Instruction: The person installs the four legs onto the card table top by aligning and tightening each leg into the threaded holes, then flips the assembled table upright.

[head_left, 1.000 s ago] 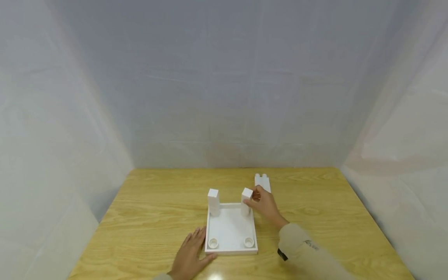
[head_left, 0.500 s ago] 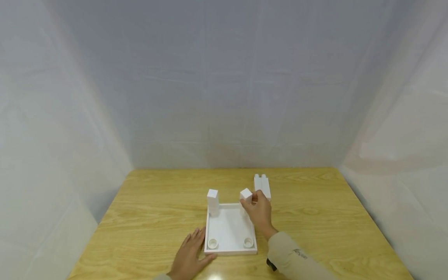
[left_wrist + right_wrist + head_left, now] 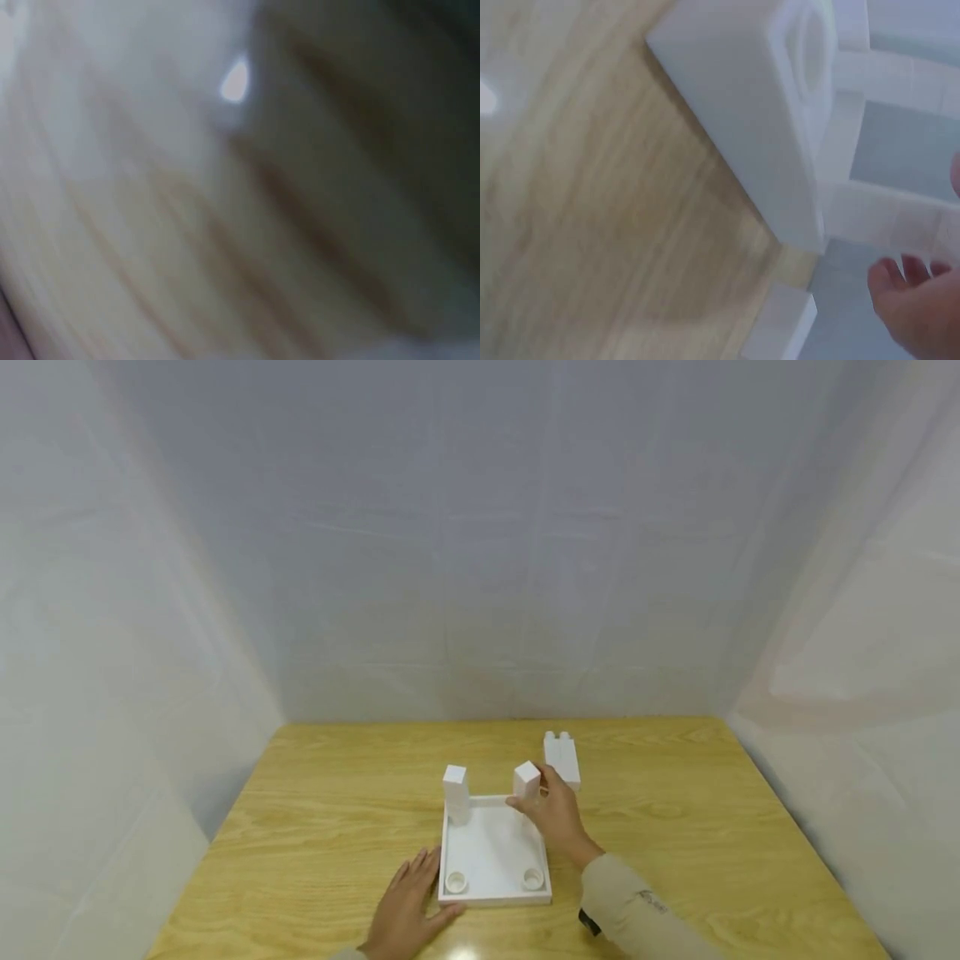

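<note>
A white tray-like panel (image 3: pixel 495 852) with raised edges lies on the table in the head view. At its back corners stand two upright white square legs, the left leg (image 3: pixel 456 793) and the right leg (image 3: pixel 526 781). My right hand (image 3: pixel 558 814) has its thumb in front of the right leg and its curled fingers on the far side. In the right wrist view the fingertips (image 3: pixel 900 274) sit right beside that leg (image 3: pixel 885 214). My left hand (image 3: pixel 408 902) rests flat with spread fingers at the panel's front left corner, its thumb along the front edge.
Two loose white legs (image 3: pixel 562 762) with round ends lie side by side behind the right hand. Round sockets, left (image 3: pixel 456 882) and right (image 3: pixel 532 879), sit in the panel's front corners. White sheeting (image 3: pixel 495 568) hangs around the wooden table (image 3: pixel 322 793).
My right hand came round toward the front of the right leg, which turned a little. Now its thumb has slid lower and the fingers spread slightly. The left hand stays put.
</note>
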The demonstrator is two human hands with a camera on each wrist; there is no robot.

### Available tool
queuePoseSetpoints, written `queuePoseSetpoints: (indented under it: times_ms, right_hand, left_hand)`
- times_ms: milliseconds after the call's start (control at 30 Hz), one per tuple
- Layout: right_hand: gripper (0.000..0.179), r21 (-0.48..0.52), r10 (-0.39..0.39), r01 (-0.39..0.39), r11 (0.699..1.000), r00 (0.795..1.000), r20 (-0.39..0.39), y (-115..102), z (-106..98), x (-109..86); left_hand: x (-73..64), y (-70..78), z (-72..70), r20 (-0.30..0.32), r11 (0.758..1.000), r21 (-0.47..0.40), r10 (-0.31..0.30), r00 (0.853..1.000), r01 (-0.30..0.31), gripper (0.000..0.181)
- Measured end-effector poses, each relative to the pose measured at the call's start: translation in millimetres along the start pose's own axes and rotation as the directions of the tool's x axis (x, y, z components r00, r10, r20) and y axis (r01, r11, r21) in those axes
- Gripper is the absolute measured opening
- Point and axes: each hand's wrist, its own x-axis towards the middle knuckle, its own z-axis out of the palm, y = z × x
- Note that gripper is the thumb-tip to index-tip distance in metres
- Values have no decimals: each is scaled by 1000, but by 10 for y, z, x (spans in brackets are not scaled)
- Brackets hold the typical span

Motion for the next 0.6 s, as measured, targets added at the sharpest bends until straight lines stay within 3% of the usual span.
queuePoseSetpoints:
  times_ms: [67,133,200,300,467,533,600]
  right_hand:
    - [73,14,18,-20,1000,993,119,1,-84,57]
    - [75,16,27,-32,999,972,233,2,-178,127]
    - [75,12,29,-35,999,940,340,6,-272,201]
    - [72,33,-56,46,998,885,462,19,-396,313]
    - [65,73,-179,166,983,822,541,40,-510,434]
    - [60,85,-186,167,982,812,553,49,-518,443]
    - [53,96,-177,149,984,823,540,56,-505,430]
  left_hand:
    - [1,0,5,2,1000,1,-2,1000,2,90]
    - [2,-1,8,14,1000,-7,-12,1000,12,90]
    - [3,1,7,29,1000,-16,-23,999,23,91]
    - [5,3,5,45,999,-22,-29,999,30,91]
    - [7,17,-5,46,999,-27,-24,999,26,91]
    - [5,24,-7,47,999,-30,-23,999,25,91]
    - [2,29,-7,46,999,-27,-21,999,22,91]
